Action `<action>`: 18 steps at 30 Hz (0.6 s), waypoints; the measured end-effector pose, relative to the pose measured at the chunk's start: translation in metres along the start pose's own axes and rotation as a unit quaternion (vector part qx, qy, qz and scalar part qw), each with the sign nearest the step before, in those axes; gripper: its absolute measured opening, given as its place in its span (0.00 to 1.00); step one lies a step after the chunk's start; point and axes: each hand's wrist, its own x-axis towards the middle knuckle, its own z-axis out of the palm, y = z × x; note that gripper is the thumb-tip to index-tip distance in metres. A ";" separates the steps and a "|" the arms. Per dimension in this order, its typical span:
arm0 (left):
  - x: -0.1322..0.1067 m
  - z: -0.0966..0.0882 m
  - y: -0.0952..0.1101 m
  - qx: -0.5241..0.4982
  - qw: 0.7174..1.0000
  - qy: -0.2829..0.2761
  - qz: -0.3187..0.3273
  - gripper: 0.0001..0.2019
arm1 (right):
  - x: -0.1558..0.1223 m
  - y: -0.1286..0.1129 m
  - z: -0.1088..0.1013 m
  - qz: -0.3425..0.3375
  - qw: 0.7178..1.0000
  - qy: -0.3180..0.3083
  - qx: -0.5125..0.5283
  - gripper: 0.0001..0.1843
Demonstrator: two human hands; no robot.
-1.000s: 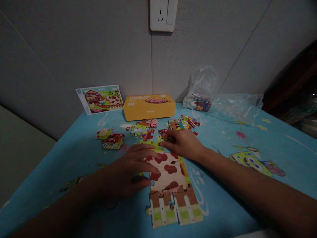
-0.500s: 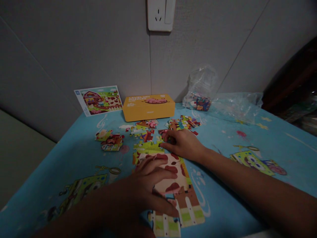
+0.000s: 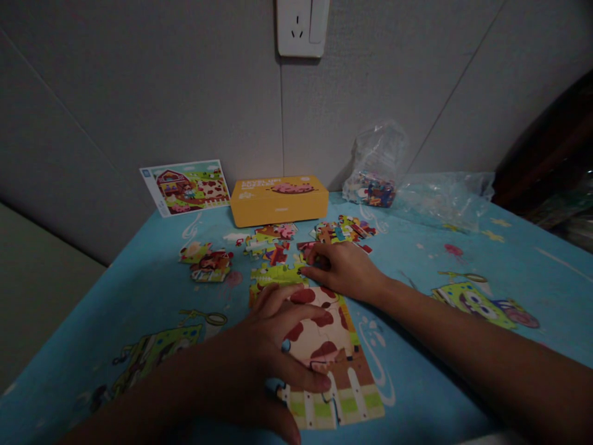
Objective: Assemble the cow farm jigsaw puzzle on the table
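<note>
Spreading the left hand (image 3: 266,349), fingers apart, over the cow puzzle (image 3: 341,334) on the blue cloth (image 3: 403,250), maybe to steady it. Curling the right hand (image 3: 345,267) by the green pieces (image 3: 277,274); cannot tell if pinching any. Standing the picture card (image 3: 188,187) beside the yellow box (image 3: 282,211), maybe for easy looking. Facing a grey wall (image 3: 185,93) and white socket (image 3: 299,34).

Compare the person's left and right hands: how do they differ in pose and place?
The left hand is spread over the joined puzzle; the right hand is curled. The left hand is in the foreground; the right hand is farther back. Both are bare.
</note>
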 end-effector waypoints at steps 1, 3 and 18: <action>0.000 0.001 0.000 0.004 1.000 -0.001 0.000 0.28 | 0.000 0.000 0.000 0.000 1.000 0.000 0.001 0.10; 0.000 0.004 0.000 0.008 1.000 0.002 0.001 0.27 | 0.000 -0.001 -0.001 0.001 1.000 -0.001 0.001 0.11; -0.004 0.000 -0.014 -0.004 0.997 0.071 0.025 0.30 | 0.000 0.001 0.001 -0.010 1.000 0.003 0.005 0.10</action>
